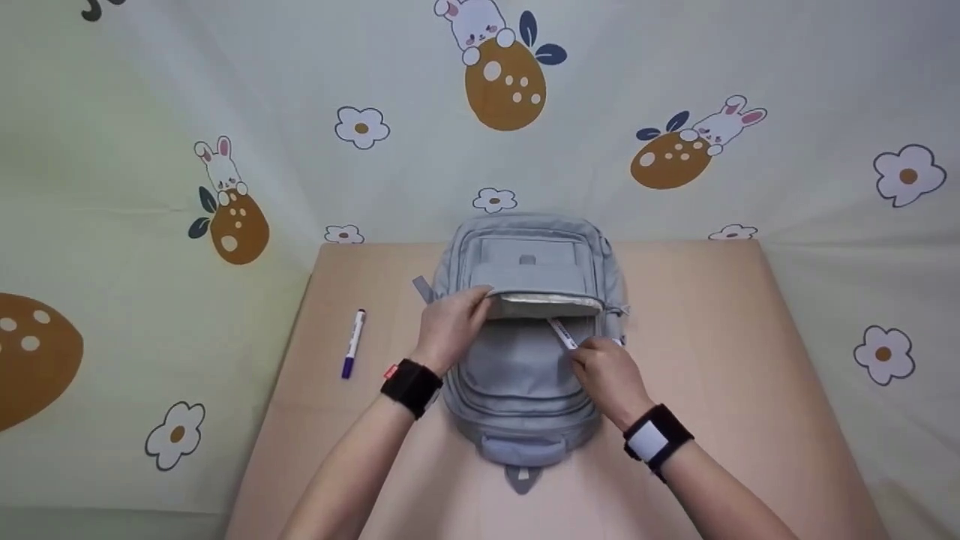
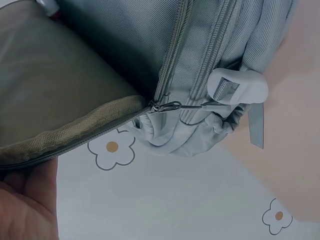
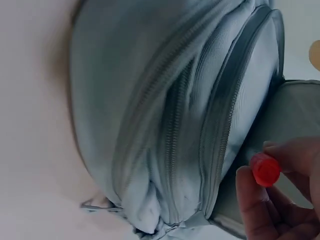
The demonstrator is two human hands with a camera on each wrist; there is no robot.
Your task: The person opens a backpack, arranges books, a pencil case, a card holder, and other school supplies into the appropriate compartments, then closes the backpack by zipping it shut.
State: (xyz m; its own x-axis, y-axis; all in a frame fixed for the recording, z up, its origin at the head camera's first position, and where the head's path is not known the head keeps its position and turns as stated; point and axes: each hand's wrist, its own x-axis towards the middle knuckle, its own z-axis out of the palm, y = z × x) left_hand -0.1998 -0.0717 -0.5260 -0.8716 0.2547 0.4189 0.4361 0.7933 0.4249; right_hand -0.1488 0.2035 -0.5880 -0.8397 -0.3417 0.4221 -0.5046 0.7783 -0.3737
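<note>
Ribbed grey backpack [image 1: 525, 375] lies at centre frame on the desk [image 1: 712, 337]; left hand [image 1: 450, 326] grips its pocket flap, right hand [image 1: 607, 371] pinches a red-capped marker [image 1: 562, 334].

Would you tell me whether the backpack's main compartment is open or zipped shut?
Open. The left hand holds the backpack flap up, baring its lining, while the right hand slides a marker in.

Backpack [image 1: 525, 360] flat at centre of desk [image 1: 712, 360], left hand [image 1: 450, 326] at its open pocket's edge, right hand [image 1: 609, 375] holding a marker [image 1: 562, 334] at the opening, second marker [image 1: 353, 343] lying left of the backpack
</note>
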